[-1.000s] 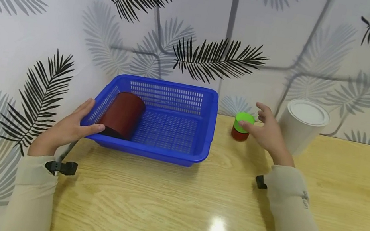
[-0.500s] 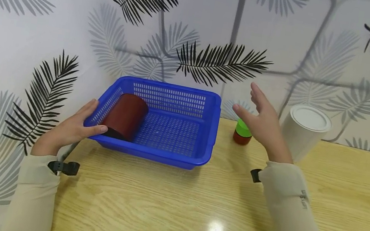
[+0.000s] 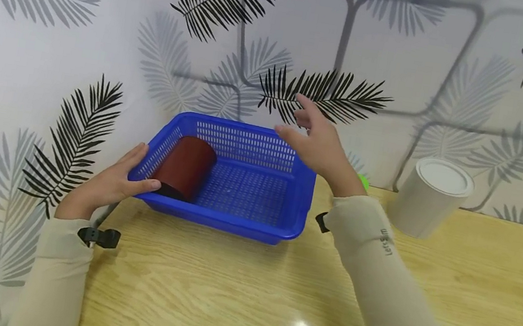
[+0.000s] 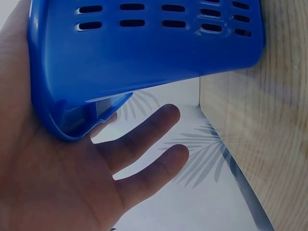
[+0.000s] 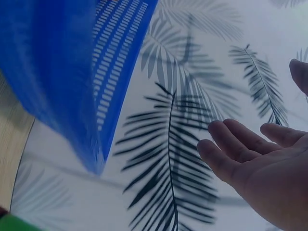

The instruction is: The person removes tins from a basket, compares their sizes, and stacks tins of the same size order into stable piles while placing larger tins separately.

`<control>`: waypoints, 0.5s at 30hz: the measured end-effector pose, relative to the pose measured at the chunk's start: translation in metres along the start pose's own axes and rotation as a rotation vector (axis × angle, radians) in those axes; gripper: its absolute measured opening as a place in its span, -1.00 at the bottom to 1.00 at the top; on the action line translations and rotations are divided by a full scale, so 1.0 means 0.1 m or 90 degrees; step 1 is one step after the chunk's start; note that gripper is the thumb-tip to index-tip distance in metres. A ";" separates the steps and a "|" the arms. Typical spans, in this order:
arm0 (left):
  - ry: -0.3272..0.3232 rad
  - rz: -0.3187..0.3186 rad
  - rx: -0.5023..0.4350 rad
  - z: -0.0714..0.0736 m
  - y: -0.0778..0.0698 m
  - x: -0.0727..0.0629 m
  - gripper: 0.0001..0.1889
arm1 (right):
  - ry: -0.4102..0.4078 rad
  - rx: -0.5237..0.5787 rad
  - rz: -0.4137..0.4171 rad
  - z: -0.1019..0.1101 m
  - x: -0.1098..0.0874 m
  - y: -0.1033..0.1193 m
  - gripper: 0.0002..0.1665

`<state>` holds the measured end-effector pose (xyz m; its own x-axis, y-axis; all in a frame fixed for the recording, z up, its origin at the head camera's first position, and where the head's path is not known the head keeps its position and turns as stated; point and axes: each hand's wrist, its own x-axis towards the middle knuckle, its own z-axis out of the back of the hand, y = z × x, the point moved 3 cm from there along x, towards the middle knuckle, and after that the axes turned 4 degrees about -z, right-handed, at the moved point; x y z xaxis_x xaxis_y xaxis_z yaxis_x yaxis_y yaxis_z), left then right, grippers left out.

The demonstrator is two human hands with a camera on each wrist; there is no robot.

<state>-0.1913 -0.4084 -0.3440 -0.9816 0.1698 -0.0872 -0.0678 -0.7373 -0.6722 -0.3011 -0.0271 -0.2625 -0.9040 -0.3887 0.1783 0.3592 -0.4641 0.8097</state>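
Since your left hand (image 3: 106, 184) has the left end of the blue rectangular plastic basket (image 3: 211, 218), with the thumb over the near left rim and the other fingers stretched out along the outside, I'd call that a loose hold. Your right hand (image 3: 319, 145) is wide open, thumb well apart from the fingers, nothing in it, and in the head view it overlaps the basket's far right rim; the right wrist view shows the palm and fingertips apart from the plastic. Inside, at the left end, a dark red cylinder (image 3: 187, 167) lies on its side. Over to the right, a white lidded can (image 3: 430, 204) stands upright on the light wooden table (image 3: 200, 290). Your right wrist mostly hides a small bright green-topped item (image 3: 364, 181) on the near side of the leaf-print backdrop (image 3: 293, 25).
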 end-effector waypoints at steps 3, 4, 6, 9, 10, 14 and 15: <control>-0.001 0.002 -0.001 0.02 0.01 0.00 0.13 | 0.024 -0.007 0.005 -0.19 0.15 0.09 -0.07; -0.001 0.003 -0.002 0.03 0.01 0.00 0.13 | 0.034 -0.011 0.006 -0.25 0.20 0.11 -0.08; -0.001 0.003 -0.001 0.04 0.01 0.01 0.13 | 0.050 -0.017 0.012 -0.36 0.30 0.15 -0.10; -0.002 0.003 -0.006 0.06 0.02 0.01 0.13 | 0.073 -0.015 0.011 -0.52 0.46 0.16 -0.15; -0.003 0.002 -0.009 0.06 0.02 0.01 0.13 | 0.081 -0.011 0.012 -0.58 0.51 0.15 -0.17; -0.001 -0.002 -0.018 0.05 0.02 0.02 0.13 | 0.111 -0.010 0.001 -0.78 0.72 0.06 -0.26; 0.000 -0.004 -0.020 0.04 0.01 0.02 0.13 | 0.118 -0.019 -0.002 -0.83 0.76 0.03 -0.29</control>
<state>-0.1939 -0.4115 -0.3418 -0.9811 0.1748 -0.0830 -0.0687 -0.7157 -0.6951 -0.3496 -0.1241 -0.2923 -0.8481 -0.5255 0.0675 0.3655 -0.4880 0.7927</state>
